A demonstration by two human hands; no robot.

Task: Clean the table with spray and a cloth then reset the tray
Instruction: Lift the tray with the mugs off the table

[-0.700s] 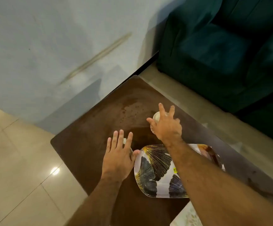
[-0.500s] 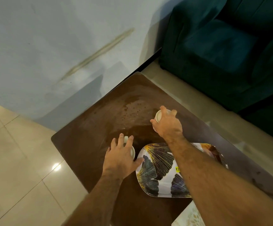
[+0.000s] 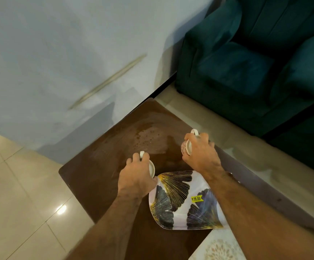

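Since the earlier frames both hands have closed on cups. A moment ago the left hand [image 3: 136, 177] lay flat with fingers spread on the table [image 3: 96, 166], and the right hand [image 3: 199, 152] was just reaching over a cup with its fingers fanned. Now each hand has its fingers curled round a small white cup and has it tipped on its side. The right hand has also drawn away from the tray [image 3: 180, 199], toward the right edge of the table.

The left hand grips the left cup [image 3: 151, 168] from above, knuckles up, fingers wrapped over the body, the handle poking up between the fingers. The cup's rim faces right, just beside the tray's near-left corner. Whether the cup touches the table cannot be told.

The right hand grips the right cup [image 3: 188, 147] the same way, wrist bent, back of the hand toward the camera, the handle showing above the knuckles. Its rim faces left. It sits beyond the tray's far edge, close to the table's right side.

The tray, white with dark and gold fan-shaped leaves and a yellow price sticker [image 3: 196, 198], lies flat on the brown table between the two forearms; the right forearm crosses over its right part. A wet patch [image 3: 148, 137] with droplets shows on the tabletop beyond the hands. A dark green sofa [image 3: 246, 72] stands past the table.
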